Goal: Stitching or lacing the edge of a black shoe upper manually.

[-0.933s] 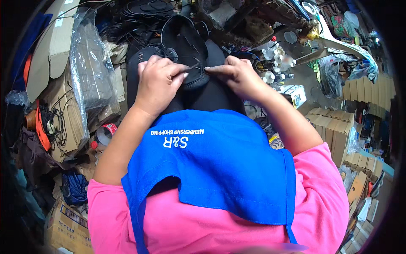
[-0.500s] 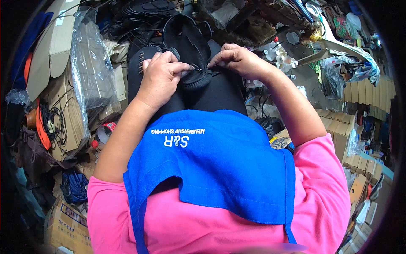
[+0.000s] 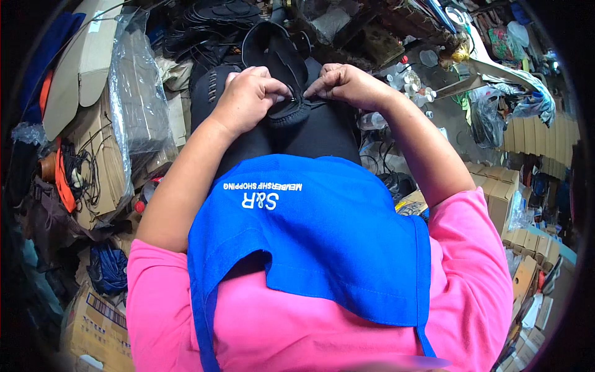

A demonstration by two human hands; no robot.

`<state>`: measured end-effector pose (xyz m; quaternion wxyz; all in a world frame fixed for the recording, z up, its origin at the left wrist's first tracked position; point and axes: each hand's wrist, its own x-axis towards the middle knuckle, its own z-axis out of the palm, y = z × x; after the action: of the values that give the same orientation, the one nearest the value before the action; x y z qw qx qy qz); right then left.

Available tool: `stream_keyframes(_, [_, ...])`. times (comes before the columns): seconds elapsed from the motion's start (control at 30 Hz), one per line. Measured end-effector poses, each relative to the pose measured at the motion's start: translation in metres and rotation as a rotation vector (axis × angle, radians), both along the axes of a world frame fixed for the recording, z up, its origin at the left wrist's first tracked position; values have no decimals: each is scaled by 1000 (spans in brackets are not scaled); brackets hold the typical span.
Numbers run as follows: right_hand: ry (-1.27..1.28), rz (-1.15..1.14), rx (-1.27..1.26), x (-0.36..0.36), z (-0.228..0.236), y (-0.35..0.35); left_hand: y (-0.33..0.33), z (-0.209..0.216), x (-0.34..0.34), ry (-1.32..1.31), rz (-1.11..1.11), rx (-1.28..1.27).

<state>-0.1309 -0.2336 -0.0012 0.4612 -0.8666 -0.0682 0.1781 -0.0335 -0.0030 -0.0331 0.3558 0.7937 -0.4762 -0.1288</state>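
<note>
A black shoe upper (image 3: 286, 62) lies across my dark-trousered lap, its gathered, stitched toe end (image 3: 291, 116) facing me. My left hand (image 3: 251, 96) is closed in a pinch at the left of the toe, over a thin, shiny needle (image 3: 294, 98) whose short bright part shows at the fingertips. From the other side, my right hand (image 3: 350, 87) pinches the edge of the shoe upper with thumb and forefinger. Its other fingers are curled in. Whether thread also runs between those fingertips is too small to tell.
More black shoe pieces (image 3: 211, 28) are heaped beyond my left knee. Plastic-wrapped cardboard (image 3: 139, 87) stands at the left. Small clear bottles (image 3: 409, 84) lie to the right, near stacked brown boxes (image 3: 496, 186). A blue apron (image 3: 310, 242) covers my front.
My left hand has shifted slightly right, closer to the shoe upper, and less of the needle shows. My right hand keeps nearly the same place at the edge.
</note>
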Motion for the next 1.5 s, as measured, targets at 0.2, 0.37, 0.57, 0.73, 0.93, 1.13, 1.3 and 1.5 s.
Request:
stream_keyframes(0.2, [-298, -16, -333, -21, 3, 5, 12, 6, -14, -182, 35, -102])
stream_keyframes(0.37, [-271, -110, -296, -26, 5, 12, 13, 7, -11, -92, 31, -26])
stream_keyframes(0.57, [-97, -101, -123, -20, 4, 11, 4, 11, -13, -191, -17, -81])
stream_keyframes(0.73, [-145, -150, -205, -29, 6, 19, 13, 17, -28, -189, 60, -45])
stream_keyframes(0.93, [192, -394, 359, -23, -11, 18, 6, 20, -32, 45, 246, 172])
stream_keyframes(1.13, [143, -422, 400, -19, -15, 24, -5, 19, -32, 211, 269, 242])
stream_keyframes(1.3, [181, -402, 238, -13, -13, 23, -10, 18, -30, 299, 239, 219])
stream_keyframes(1.5, [87, -235, -13, 1, 1, 20, -12, 36, -19, -159, 68, 245])
